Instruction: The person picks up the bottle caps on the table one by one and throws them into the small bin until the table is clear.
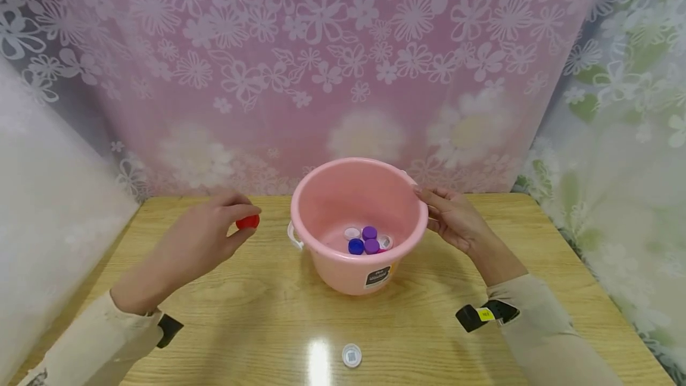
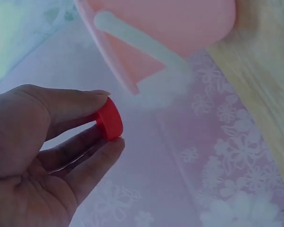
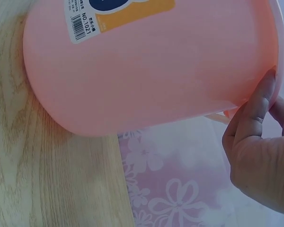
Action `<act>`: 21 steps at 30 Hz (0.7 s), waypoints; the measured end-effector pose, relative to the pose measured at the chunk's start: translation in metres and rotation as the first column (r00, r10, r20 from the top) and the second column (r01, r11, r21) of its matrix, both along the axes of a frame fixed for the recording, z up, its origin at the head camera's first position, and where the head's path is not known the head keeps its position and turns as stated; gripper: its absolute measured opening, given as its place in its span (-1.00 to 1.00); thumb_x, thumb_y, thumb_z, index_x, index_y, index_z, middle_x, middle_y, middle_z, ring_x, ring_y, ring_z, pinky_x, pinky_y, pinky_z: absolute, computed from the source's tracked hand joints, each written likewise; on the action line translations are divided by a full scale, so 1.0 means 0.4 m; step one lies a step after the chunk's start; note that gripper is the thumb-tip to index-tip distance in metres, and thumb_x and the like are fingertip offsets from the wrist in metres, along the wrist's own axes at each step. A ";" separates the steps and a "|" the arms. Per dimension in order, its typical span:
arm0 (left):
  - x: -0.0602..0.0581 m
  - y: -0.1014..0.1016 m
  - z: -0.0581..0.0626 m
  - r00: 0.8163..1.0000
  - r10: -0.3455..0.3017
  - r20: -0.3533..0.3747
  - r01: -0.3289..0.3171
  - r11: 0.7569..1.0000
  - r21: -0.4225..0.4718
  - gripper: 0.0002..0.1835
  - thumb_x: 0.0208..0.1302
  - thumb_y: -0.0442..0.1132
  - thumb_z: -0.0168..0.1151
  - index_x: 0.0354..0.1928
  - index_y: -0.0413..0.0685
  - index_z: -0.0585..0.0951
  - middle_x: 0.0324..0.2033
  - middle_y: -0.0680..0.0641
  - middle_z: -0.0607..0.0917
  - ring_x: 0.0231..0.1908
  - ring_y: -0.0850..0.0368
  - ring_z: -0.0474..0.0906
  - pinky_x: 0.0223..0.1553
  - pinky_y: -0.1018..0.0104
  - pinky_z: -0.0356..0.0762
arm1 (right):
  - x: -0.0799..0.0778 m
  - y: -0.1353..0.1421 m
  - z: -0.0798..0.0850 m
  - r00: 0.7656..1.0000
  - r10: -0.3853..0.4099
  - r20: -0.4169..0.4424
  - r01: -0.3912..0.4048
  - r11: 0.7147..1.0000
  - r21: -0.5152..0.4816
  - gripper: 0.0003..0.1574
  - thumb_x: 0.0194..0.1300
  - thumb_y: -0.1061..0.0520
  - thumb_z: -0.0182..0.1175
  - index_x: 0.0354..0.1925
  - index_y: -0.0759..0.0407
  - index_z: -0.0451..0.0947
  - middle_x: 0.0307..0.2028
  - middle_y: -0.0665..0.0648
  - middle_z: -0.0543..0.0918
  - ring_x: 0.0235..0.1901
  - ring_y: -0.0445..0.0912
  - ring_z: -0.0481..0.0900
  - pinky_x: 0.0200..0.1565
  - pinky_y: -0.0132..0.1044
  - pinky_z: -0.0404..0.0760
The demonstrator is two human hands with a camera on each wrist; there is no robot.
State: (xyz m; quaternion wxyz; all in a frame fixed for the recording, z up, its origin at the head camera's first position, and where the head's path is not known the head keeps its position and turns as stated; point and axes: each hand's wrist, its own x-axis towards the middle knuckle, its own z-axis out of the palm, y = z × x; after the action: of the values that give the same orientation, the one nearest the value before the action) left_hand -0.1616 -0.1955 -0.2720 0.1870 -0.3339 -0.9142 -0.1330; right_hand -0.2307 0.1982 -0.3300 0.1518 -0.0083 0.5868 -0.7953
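Between thumb and fingertips my left hand (image 1: pixel 209 234) pinches a red bottle cap (image 1: pixel 248 221), left of the bucket and apart from it. The left wrist view shows this cap (image 2: pixel 111 119) side-on, with the bucket's white handle beyond it. A pink plastic bucket (image 1: pixel 332 270) stands on the table, tipped a little toward me. My right hand (image 1: pixel 455 219) grips its rim on the right side, thumb on top and fingers below, against the outer wall (image 3: pixel 170 75). Inside lie several caps, among them a blue cap (image 1: pixel 356 246), a purple cap (image 1: pixel 369 233) and a white cap (image 1: pixel 352 233).
One round white cap (image 1: pixel 351 355) lies on the wooden table (image 1: pixel 257 308) in front of the bucket, near the close edge. Behind the table hangs a pink flowered curtain (image 1: pixel 268 94), with pale curtains at both sides.
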 end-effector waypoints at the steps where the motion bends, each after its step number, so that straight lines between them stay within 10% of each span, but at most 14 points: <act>1: -0.008 0.007 0.008 1.000 -0.010 -0.010 0.010 1.000 0.004 -0.76 0.02 -0.41 0.45 -0.22 -0.14 0.68 -0.27 -0.04 0.60 -0.30 0.08 0.55 -0.31 0.21 0.59 | 0.001 0.001 0.000 1.000 -0.003 0.000 0.003 1.000 -0.001 -0.58 0.38 0.07 0.15 0.07 0.30 0.38 -0.19 0.10 0.60 -0.24 -0.15 0.66 -0.20 -0.35 0.65; 8: -0.067 0.085 0.035 0.995 -0.093 0.041 0.092 0.995 0.027 -0.77 0.12 -0.32 0.41 -0.15 -0.11 0.71 -0.24 -0.01 0.61 -0.26 0.11 0.55 -0.26 0.28 0.59 | 0.003 0.006 -0.003 1.000 -0.016 -0.003 0.016 1.000 -0.011 -0.63 0.36 0.06 0.18 0.00 0.28 0.44 -0.21 0.10 0.61 -0.24 -0.14 0.66 -0.19 -0.34 0.65; 21: -0.209 0.225 -0.010 0.969 -0.196 0.147 0.196 0.980 0.014 -0.77 0.21 -0.32 0.34 -0.08 -0.15 0.68 -0.18 -0.08 0.61 -0.21 0.05 0.56 -0.16 0.28 0.58 | 0.000 0.000 -0.007 0.999 -0.014 -0.031 0.013 1.000 -0.029 -0.76 0.39 0.09 0.14 -0.08 0.20 0.56 -0.23 0.08 0.62 -0.27 -0.15 0.65 -0.23 -0.35 0.66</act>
State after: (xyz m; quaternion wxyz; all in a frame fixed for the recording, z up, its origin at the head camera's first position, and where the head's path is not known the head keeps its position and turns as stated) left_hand -0.2453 -0.1056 -0.2758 0.1044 -0.4120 -0.8881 -0.1748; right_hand -0.2309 0.1983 -0.3330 0.1373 -0.0192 0.5776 -0.8044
